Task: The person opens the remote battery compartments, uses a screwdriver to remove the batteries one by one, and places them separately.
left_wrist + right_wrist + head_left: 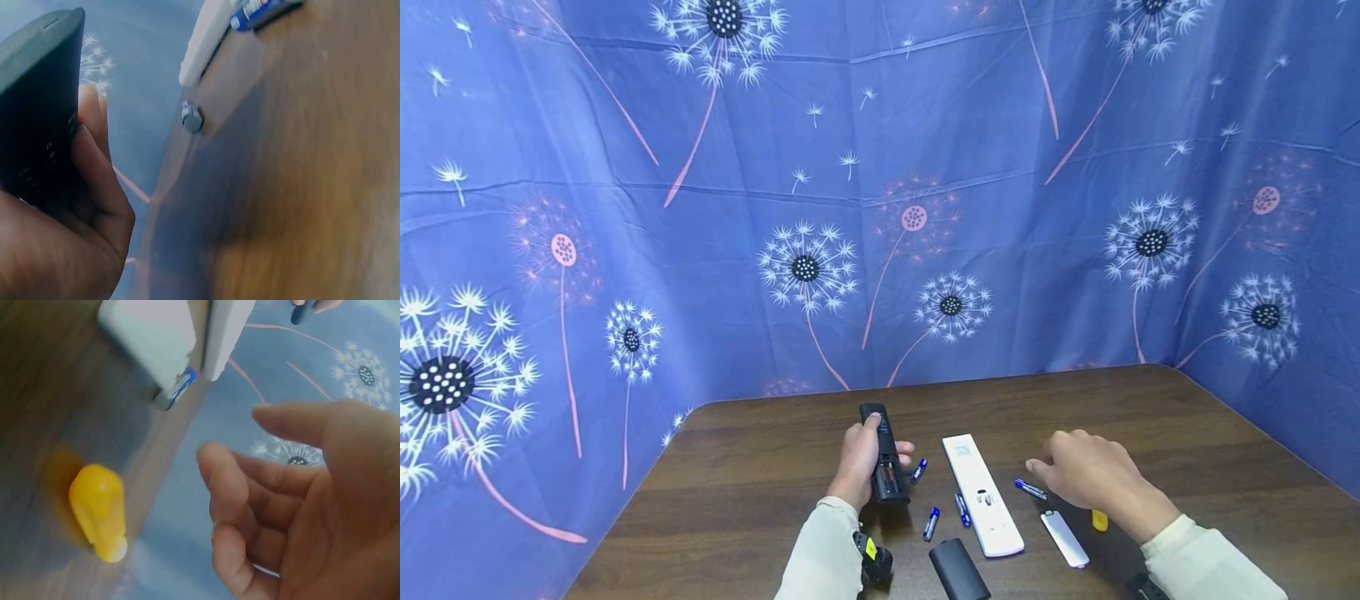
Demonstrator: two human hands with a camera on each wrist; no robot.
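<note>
My left hand grips a black remote control, thumb on top and fingers beneath. The remote's uncovered battery compartment faces up at its near end; what lies in it is too small to tell. In the left wrist view the remote looms large with my left hand round its side. My right hand hovers on the right, its fingers loosely curled in the right wrist view with nothing between them. Below it lie a blue and silver battery, a white battery cover and a yellow bulb-shaped object.
Between the hands a long white remote control lies with its compartment showing. Several more batteries are scattered to its left, and a black battery cover sits near the front. Blue dandelion-patterned cloth hangs behind the wooden table.
</note>
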